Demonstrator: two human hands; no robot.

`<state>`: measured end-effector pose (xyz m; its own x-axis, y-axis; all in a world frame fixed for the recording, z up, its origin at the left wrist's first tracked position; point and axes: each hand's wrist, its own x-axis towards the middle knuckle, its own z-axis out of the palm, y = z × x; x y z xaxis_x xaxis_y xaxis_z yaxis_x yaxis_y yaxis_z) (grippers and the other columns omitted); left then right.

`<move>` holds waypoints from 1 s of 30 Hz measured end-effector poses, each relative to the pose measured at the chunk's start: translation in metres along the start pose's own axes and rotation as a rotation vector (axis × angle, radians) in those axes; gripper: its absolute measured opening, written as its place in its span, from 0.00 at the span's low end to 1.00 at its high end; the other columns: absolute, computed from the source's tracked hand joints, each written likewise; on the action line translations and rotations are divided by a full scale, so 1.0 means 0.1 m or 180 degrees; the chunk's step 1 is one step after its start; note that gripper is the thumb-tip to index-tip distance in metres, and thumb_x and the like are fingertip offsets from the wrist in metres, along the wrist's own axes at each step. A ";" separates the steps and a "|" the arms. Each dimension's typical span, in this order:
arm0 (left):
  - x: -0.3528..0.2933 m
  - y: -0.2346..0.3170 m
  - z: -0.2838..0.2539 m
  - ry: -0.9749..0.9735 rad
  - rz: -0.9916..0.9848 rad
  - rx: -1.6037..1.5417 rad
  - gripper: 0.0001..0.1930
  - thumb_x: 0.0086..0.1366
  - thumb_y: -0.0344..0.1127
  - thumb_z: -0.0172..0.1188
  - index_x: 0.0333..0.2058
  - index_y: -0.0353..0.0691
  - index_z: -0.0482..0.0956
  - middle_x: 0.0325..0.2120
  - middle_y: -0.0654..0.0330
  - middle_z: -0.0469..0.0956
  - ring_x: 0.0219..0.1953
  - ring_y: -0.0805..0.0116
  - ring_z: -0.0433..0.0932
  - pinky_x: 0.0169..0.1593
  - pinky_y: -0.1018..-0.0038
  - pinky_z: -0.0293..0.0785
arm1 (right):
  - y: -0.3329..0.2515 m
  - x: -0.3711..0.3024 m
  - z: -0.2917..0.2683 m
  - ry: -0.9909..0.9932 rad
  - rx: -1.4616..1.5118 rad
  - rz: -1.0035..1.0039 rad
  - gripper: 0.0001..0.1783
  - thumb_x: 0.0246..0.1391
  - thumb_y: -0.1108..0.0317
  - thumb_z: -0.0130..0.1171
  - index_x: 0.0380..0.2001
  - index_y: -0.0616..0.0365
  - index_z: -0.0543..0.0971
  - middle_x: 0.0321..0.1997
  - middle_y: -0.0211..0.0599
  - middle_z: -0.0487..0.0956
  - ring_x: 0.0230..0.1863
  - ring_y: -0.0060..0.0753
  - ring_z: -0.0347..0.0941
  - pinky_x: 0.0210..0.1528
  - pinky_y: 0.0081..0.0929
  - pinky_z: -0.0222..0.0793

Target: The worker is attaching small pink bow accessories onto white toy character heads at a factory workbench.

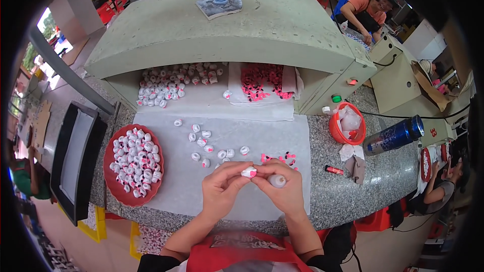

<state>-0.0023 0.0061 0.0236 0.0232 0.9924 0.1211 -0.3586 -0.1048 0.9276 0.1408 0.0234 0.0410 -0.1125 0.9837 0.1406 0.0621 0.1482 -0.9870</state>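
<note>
Between the fingertips of both hands is a small rounded white piece with a pink patch (249,172). My left hand (220,189) pinches it from the left. My right hand (283,187) pinches its other side and also holds a small translucent bottle (277,181) against the palm. Just beyond my hands, several similar loose white pieces (206,134) lie on the white paper sheet (171,171). Small pink and black bits (289,156) are scattered by my right fingers. To the left stands a red scalloped bowl (132,200), heaped with more of the white and pink pieces.
Ahead is a pale green metal hood (212,22); under it lie many white pieces (161,84) and a pile of pink bits (261,81). On the right stand a red basket (334,132) and a blue bottle (394,136). A black tray (75,156) is far left. Other people work nearby.
</note>
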 end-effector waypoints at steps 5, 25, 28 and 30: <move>-0.03 -0.03 0.01 -0.0019 0.0235 0.0444 0.12 0.54 0.19 0.53 0.39 0.30 0.73 0.38 0.52 0.72 0.39 0.68 0.73 0.42 0.78 0.71 | -0.01 -0.01 -0.03 -0.0051 -0.0141 -0.0098 0.07 0.37 0.78 0.63 0.25 0.62 0.77 0.23 0.31 0.74 0.25 0.17 0.69 0.26 0.15 0.63; 0.04 -0.02 -0.08 0.0336 -0.1000 -0.0581 0.19 0.55 0.20 0.53 0.46 0.31 0.65 0.29 0.55 0.76 0.33 0.70 0.76 0.37 0.79 0.74 | 0.11 0.01 0.03 -0.0170 -0.0392 -0.0843 0.17 0.33 0.82 0.63 0.32 0.61 0.75 0.31 0.39 0.75 0.28 0.26 0.71 0.30 0.19 0.68; -0.01 0.03 -0.07 0.0156 -0.0690 -0.0290 0.19 0.54 0.18 0.53 0.46 0.31 0.66 0.29 0.55 0.76 0.33 0.70 0.76 0.35 0.80 0.74 | 0.17 0.01 0.01 -0.0273 -0.0216 -0.1029 0.18 0.33 0.82 0.63 0.33 0.60 0.76 0.33 0.40 0.76 0.29 0.27 0.72 0.30 0.20 0.68; -0.07 0.05 -0.07 -0.0106 -0.0137 0.0013 0.17 0.53 0.18 0.54 0.43 0.31 0.68 0.27 0.55 0.76 0.32 0.70 0.76 0.34 0.80 0.74 | 0.18 0.00 -0.01 -0.0383 0.0134 -0.0998 0.16 0.34 0.82 0.63 0.32 0.59 0.76 0.34 0.40 0.76 0.29 0.26 0.72 0.28 0.19 0.68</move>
<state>-0.0105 -0.0007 0.0250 0.0694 0.9933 0.0927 -0.3528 -0.0625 0.9336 0.1430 0.0261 0.0230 -0.2362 0.8714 0.4300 -0.0348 0.4347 -0.8999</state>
